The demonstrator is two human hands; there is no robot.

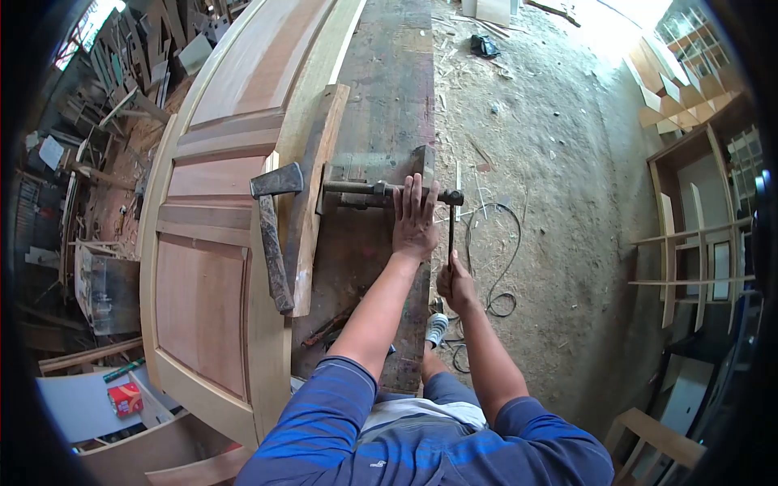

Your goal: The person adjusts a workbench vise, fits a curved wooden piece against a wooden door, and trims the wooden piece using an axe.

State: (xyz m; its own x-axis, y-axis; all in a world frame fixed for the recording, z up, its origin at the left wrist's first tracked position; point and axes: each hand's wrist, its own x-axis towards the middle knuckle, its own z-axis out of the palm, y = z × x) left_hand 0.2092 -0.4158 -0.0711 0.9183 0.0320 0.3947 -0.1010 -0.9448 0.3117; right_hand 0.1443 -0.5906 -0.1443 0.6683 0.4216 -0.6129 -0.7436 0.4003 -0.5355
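Observation:
My left hand [416, 219] lies with fingers stretched out across the metal screw clamp [356, 188], near its right end. My right hand [459, 283] is closed around the lower part of the clamp's handle bar [452, 231], which hangs from the screw head. At its left end the clamp meets a long wooden block [318, 194], which stands along the edge of a panelled wooden door [203, 283]. An axe [274, 235] rests on the door and the block, its head at the far end. The clamp's parts beneath my left hand are hidden.
The workbench [385, 81] runs away from me under the clamp. A dark cable [519, 243] loops over the dusty floor to the right, with wood shavings farther off. Wooden frames [705, 202] stand at the right; scrap wood [146, 57] crowds the left.

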